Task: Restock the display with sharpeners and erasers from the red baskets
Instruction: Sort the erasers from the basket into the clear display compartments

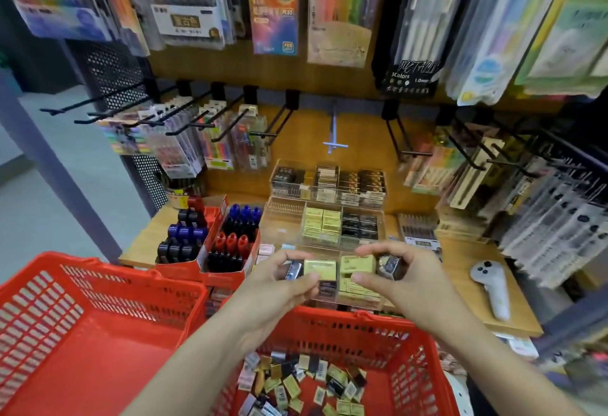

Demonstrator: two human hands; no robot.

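Note:
My left hand (279, 279) grips a gold-wrapped eraser (319, 269) together with a dark one (293, 269). To its right, my right hand (399, 276) pinches a small dark box (391, 266) beside another gold eraser (357, 264). Both hands hover over the front compartments of the clear tiered display (284, 208), whose rows hold gold and black erasers. Below my forearms, the right red basket (408, 343) holds several loose erasers and sharpeners (306, 382). The left red basket (98, 284) shows only its bare floor.
Red cartons of markers (230, 241) stand left of the display on the wooden shelf (477, 251). A white controller (492, 287) lies at the right. Metal hooks (108, 109) with pen packs jut out above and on both sides.

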